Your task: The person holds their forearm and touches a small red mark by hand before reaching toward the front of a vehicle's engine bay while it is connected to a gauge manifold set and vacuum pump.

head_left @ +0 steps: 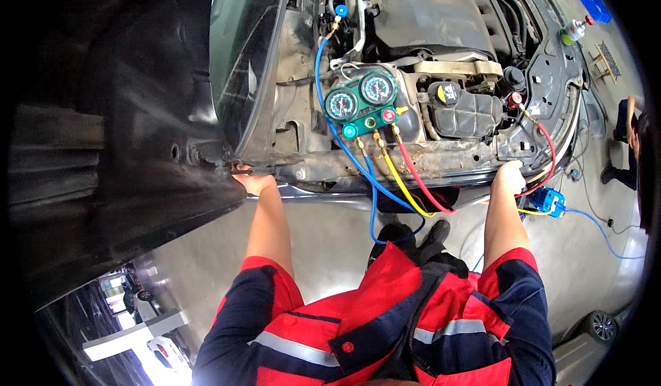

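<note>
My left hand [255,181] rests at the car's fender edge beside the hood hinge [241,171]; its fingers are mostly hidden there. Farther right, my right hand [508,178] leans on the fender edge [475,172], its fingers curled against it. Between them, on the engine bay, lies a green manifold gauge set [370,123] with two round dials. Blue [352,153], yellow [397,174] and red [417,174] hoses run from it. A blue-knobbed coupler [341,11] sits at the back left, and a red-knobbed coupler [515,99] at the right by a black reservoir [467,110].
The raised hood [124,138] fills the left side. An engine cover [430,14] spans the back of the bay. On the floor at right stands a blue machine [549,200] with hoses and cables. Another person [628,138] stands at the far right. A green can [571,33] stands beyond the bumper.
</note>
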`<state>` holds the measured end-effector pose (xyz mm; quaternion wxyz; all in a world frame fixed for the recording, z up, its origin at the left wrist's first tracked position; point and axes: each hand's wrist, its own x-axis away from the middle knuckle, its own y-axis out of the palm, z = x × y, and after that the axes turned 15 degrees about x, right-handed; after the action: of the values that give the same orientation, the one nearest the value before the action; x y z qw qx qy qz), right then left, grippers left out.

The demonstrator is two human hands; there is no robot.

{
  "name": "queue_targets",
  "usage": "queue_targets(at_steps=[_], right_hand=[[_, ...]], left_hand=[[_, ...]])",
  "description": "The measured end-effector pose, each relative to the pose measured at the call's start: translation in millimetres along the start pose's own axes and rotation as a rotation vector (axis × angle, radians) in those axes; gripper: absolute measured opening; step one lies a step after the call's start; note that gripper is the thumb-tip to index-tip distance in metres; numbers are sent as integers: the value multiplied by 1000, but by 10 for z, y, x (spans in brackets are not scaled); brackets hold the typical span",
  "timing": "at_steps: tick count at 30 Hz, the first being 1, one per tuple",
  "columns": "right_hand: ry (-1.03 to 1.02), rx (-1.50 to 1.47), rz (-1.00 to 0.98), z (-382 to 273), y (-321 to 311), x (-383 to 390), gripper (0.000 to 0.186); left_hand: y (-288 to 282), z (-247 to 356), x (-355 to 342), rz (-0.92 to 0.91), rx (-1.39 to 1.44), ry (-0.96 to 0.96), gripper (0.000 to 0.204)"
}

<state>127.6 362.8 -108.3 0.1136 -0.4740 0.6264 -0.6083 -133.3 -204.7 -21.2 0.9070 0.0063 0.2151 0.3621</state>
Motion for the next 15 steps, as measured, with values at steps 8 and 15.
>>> queue_targets(at_steps=[8,15], right_hand=[[-7,14,14,3,24,26,75],[-11,43,78,-8,-35,43,75]], left_hand=[[-19,125,24,0,-227,78,35],[183,288,175,139,-65,-101,31]])
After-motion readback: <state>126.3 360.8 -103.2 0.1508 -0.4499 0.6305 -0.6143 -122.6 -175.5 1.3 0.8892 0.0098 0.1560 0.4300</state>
